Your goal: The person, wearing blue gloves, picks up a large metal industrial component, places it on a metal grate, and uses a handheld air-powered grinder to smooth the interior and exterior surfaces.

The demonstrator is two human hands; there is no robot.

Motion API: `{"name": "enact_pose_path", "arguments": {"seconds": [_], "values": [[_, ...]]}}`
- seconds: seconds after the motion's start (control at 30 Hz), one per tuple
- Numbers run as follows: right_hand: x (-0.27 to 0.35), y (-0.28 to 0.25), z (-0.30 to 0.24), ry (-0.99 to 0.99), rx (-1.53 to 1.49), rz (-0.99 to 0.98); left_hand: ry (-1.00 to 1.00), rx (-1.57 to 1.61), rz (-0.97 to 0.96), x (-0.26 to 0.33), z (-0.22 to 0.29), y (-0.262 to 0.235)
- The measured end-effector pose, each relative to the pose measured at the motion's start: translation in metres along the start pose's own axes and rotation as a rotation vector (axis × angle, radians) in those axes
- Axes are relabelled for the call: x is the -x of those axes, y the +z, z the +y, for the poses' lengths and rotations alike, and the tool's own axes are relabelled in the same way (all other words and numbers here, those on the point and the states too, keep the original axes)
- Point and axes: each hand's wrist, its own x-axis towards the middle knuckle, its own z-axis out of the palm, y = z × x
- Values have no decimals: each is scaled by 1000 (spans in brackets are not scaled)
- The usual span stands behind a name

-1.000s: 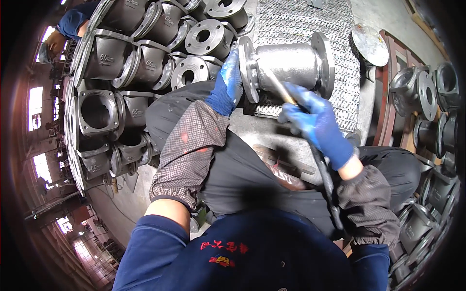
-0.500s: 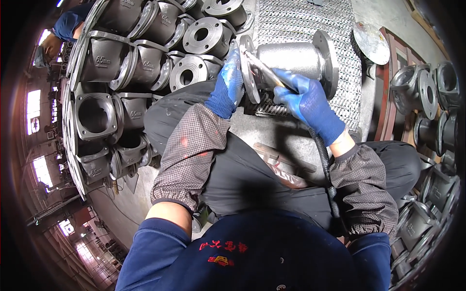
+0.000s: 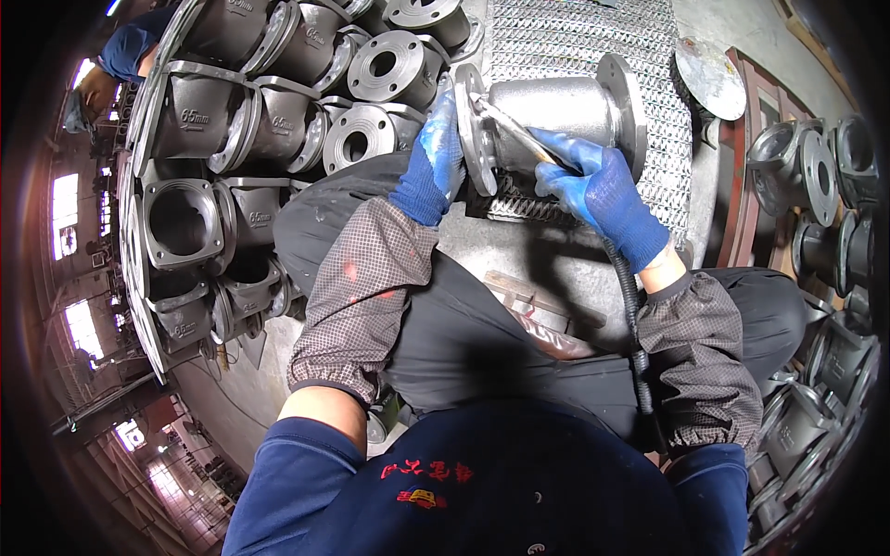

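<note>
A grey cast valve body (image 3: 552,104) with a round flange at each end lies sideways on a metal mesh mat (image 3: 584,37). My left hand (image 3: 434,153), in a blue coated glove, grips the left flange from its outer side; its fingertips are partly hidden. In my right hand (image 3: 598,190), also gloved, is a slim pen-shaped metal hand tool (image 3: 515,128), with a dark ribbed hose (image 3: 627,301) trailing back toward my right sleeve. The tool slants up and left, its tip at the inner face of the left flange.
Similar valve bodies (image 3: 199,111) are stacked high at my left, and more (image 3: 807,426) stand at the right. Beyond the mat's right side is a round paint-stained disc (image 3: 710,82) near a reddish metal frame (image 3: 742,199). Another person (image 3: 130,51) is at the far left.
My right hand has shifted slightly right and toward me, drawing the tool's tip a little to the right along the flange. The left hand keeps its hold.
</note>
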Motion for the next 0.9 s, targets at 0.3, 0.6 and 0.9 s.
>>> {"name": "enact_pose_path", "arguments": {"seconds": [0.3, 0.6, 0.9], "values": [[1, 7, -10, -43, -35, -10, 17, -24, 18, 2, 2, -3], [-6, 2, -10, 31, -47, -13, -52, 56, 26, 3, 4, 1], [15, 9, -6, 39, -117, -38, -88, -13, 40, 5, 9, 5]]}}
